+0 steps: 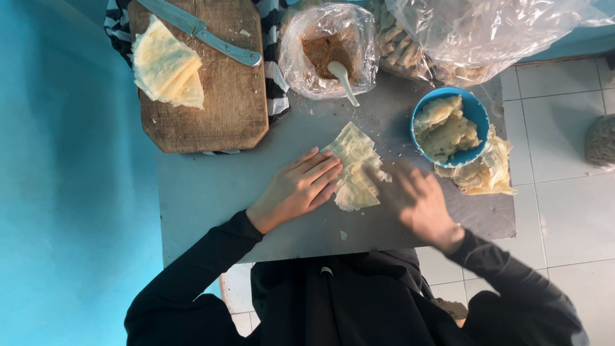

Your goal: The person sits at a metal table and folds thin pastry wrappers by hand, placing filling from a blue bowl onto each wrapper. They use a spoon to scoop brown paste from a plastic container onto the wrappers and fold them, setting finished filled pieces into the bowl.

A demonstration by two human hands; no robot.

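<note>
Left hand [300,188] lies flat and open on thin pastry sheets [354,168], fanned between both hands; right hand [418,200], blurred, grip indiscernible. Sheets look light, limp, tearable: best lifted by an edge.

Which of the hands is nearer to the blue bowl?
The right hand. It sits just below and left of the blue bowl, blurred, at the right edge of the stack of pastry sheets. The left hand rests flat on the stack's far side.

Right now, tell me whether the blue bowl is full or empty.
Full: the blue bowl holds pale dough lumps heaped to about its rim.
</note>
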